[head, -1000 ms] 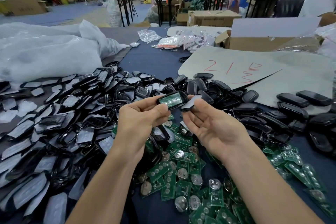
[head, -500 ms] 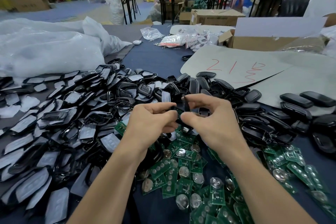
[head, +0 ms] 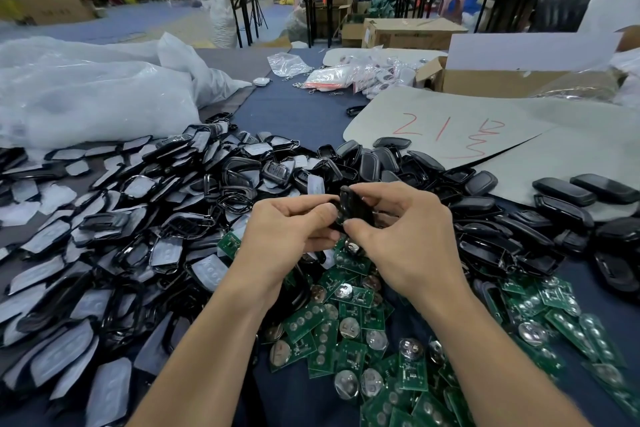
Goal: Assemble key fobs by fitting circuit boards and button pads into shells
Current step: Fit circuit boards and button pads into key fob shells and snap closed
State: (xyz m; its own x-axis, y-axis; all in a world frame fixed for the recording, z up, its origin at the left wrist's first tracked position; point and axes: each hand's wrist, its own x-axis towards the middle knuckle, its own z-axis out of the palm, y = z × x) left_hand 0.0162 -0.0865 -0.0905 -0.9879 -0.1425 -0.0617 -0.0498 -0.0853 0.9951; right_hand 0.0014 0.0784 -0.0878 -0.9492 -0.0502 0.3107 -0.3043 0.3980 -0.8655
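**Both grips pinching one black shell above the boards**

The left grip [head: 294, 229] and the right grip [head: 403, 236] are meeting in the middle of the view, both holding the same black key fob shell [head: 351, 208]. The left thumb and curled fingers are clamping its left side, while the right thumb and forefinger are pinching its upper and lower edges. The shell is sitting off the counter [head: 294, 114], tilted on edge between the two grips. What is inside it cannot be told. Directly below the wrists, a heap of green circuit boards [head: 349, 333] with round coin cells is lying spread out. To the left, a wide pile of black frames and pale button pads [head: 138, 218] is covering the counter. To the right, dark shell halves [head: 502, 218] are lying heaped, some of them overlapping a grey sheet with red writing [head: 450, 135].
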